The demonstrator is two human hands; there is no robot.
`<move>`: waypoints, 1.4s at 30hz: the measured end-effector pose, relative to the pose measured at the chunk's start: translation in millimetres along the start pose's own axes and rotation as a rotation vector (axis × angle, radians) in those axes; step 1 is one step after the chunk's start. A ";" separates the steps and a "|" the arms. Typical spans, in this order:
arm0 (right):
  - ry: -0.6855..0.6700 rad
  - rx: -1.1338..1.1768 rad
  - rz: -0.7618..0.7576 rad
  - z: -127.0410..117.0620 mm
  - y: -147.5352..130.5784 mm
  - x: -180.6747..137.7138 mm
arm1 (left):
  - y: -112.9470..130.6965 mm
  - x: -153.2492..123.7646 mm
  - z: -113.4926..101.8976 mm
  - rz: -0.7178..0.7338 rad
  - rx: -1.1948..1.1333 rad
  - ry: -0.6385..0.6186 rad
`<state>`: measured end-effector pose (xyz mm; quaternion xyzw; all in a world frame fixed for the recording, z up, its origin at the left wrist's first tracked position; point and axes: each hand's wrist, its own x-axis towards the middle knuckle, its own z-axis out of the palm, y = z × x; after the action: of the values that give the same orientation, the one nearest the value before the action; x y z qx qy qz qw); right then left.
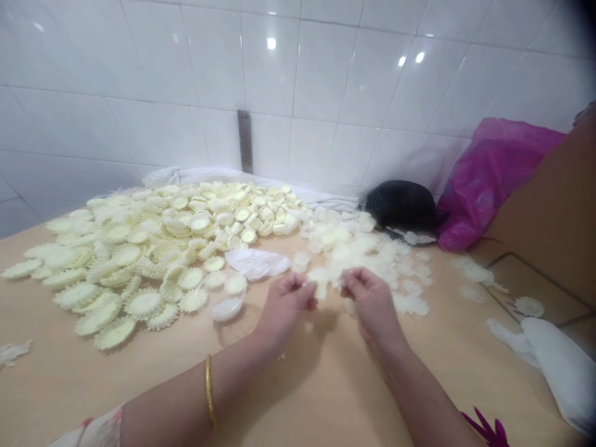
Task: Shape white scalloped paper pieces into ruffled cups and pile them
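Cream scalloped discs (pixel 139 248) heaped across the left half of the worktop (pixel 316 388): fluted rims, many cupped, some flat, material hard to tell. Thinner white frilly discs (pixel 367 261) in a looser layer at centre right, directly ahead of the hands. Left hand (pixel 285 305) and right hand (pixel 370 304) at lower centre, close together above bare wood-toned surface. Left fingers (pixel 305 292) in a narrow pinch on a small pale frilly piece (pixel 320 287), tips nearly closed. Right fingers (pixel 348 280) bunched narrow just beside that piece, contact with it hard to tell. Gold bangle (pixel 209 391) around the left forearm. Just left of the left hand, a shallow translucent dish (pixel 227 308), and above it a crumpled white plastic sheet (pixel 256 264), right by the cream heap. Upper right of the frame: black bag (pixel 400 205) against glossy white wall tiles (pixel 326 74), magenta plastic bag (pixel 493 180) beside it. Lower right: bunched white cloth (pixel 554 366), with a few loose white discs (pixel 528 306) just above it. Dull metal strip (pixel 244 141) upright on the wall behind the heap.
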<state>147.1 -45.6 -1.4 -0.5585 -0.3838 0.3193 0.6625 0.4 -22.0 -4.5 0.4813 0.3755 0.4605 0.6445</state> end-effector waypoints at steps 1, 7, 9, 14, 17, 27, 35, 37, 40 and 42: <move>0.072 -0.053 -0.032 -4.9 0.4 3.4 | 1.1 0.8 -1.1 0.003 -0.006 0.024; 0.207 -0.625 -0.304 -22.9 0.2 15.7 | 4.6 6.3 -4.2 -0.026 -0.075 0.015; 0.207 -0.699 -0.396 -20.7 -1.2 13.0 | 4.0 6.5 -3.6 -0.053 -0.075 0.000; 0.068 -0.481 -0.292 -10.3 -10.0 -0.8 | 3.1 4.2 -2.8 -0.056 -0.054 -0.073; -0.115 -0.279 -0.133 -4.8 -13.3 -7.2 | 1.7 3.4 -3.0 -0.055 -0.085 -0.104; -0.418 -0.129 -0.105 6.7 -14.5 -18.5 | 0.3 2.2 -3.0 -0.085 -0.132 -0.069; -0.508 0.019 0.060 9.6 -11.4 -20.1 | 5.2 2.2 -1.2 -0.153 -0.202 -0.120; -0.501 0.091 0.129 8.6 -9.8 -18.7 | 8.8 1.0 0.4 -0.158 -0.239 -0.158; -0.536 0.148 0.205 7.1 -9.5 -16.9 | 12.0 -0.8 2.4 -0.162 -0.236 -0.198; -0.503 0.142 0.177 6.7 -9.9 -16.3 | 10.9 -1.0 2.7 -0.166 -0.217 -0.193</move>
<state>133.0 -57.9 6.4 -0.4451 -0.4625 0.5308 0.5534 0.0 -22.5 6.8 0.4182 0.2983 0.3951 0.7616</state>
